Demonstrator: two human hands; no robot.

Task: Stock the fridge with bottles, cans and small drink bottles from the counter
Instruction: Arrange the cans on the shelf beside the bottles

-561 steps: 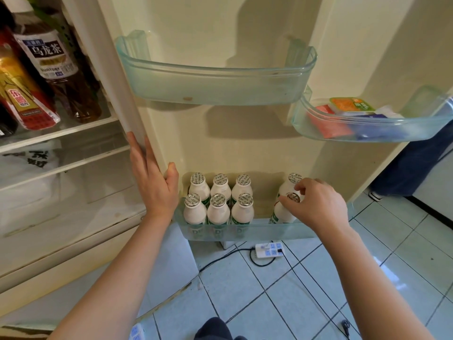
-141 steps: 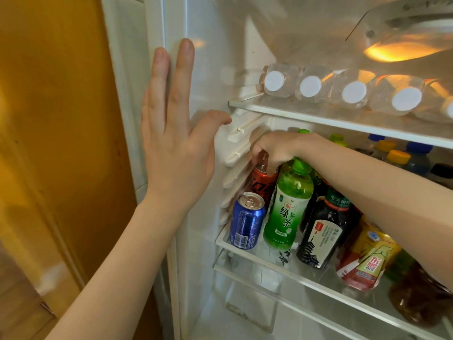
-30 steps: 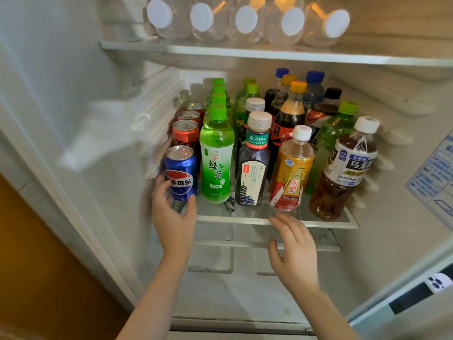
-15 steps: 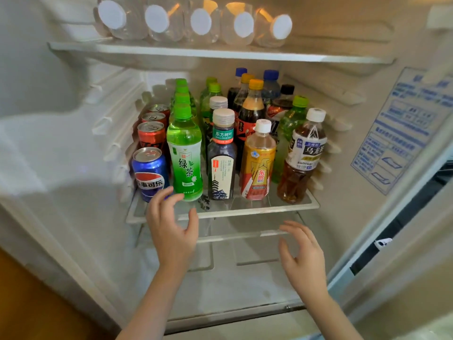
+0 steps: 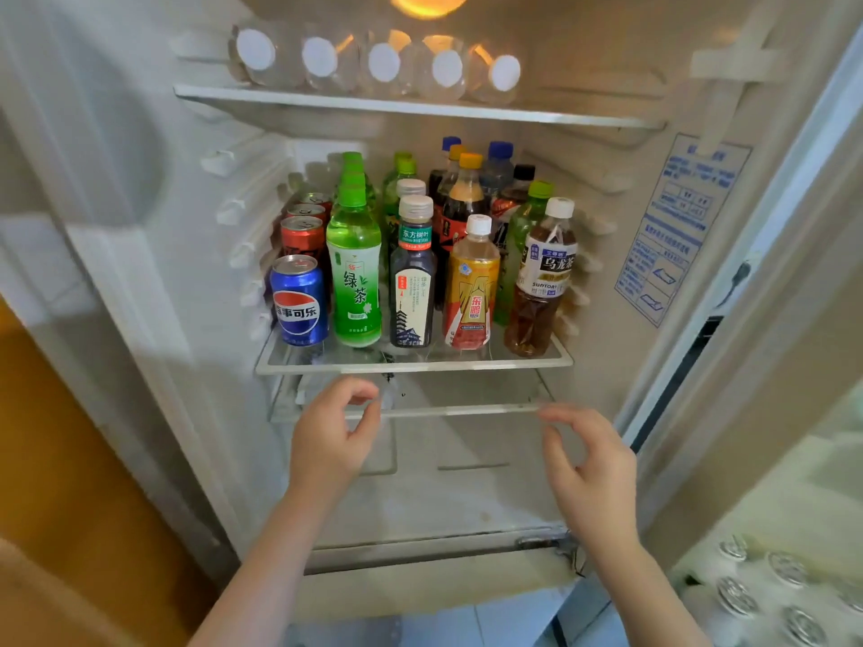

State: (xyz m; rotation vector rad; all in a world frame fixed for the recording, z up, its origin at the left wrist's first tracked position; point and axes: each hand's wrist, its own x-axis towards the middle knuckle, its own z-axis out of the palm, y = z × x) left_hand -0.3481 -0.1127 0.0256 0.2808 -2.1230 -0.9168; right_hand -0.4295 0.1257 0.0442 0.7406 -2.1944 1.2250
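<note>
Fingers point(image 5: 362, 389) of the left hand point(image 5: 331, 441) are loosely curled, with thumb and forefinger tips close together but pinching nothing. Fingers point(image 5: 558, 415) of the right hand point(image 5: 590, 469) are likewise loosely curled, slightly apart, and hold nothing. Both hands hang in front of the open fridge point(image 5: 140, 235), below the middle shelf point(image 5: 411, 366) and level with the lower glass shelf point(image 5: 471, 408), touching neither.

The upper shelf point(image 5: 420, 107) carries five clear water bottles point(image 5: 384, 63) lying on their sides in a row, white caps facing outward. A printed sticker point(image 5: 677, 226) is on the right inner wall.

The middle shelf holds the upright drinks in rows running front to back. In the front row, from left to right, stand a blue cola can point(image 5: 299, 303), a green tea bottle point(image 5: 353, 273), a dark bottle point(image 5: 413, 282) with a pale cap, a yellow-labelled bottle point(image 5: 471, 291) with a white cap, and a brown oolong tea bottle point(image 5: 544, 282) with a white cap. Behind these stand more bottles with green, orange, blue and black caps.

The red cans point(image 5: 302, 235) stand in a line behind the blue cola can, along the left wall.

At the lower right, the small drink bottles point(image 5: 766, 586) with foil tops stand packed together in a door bin; this area is blurred.
</note>
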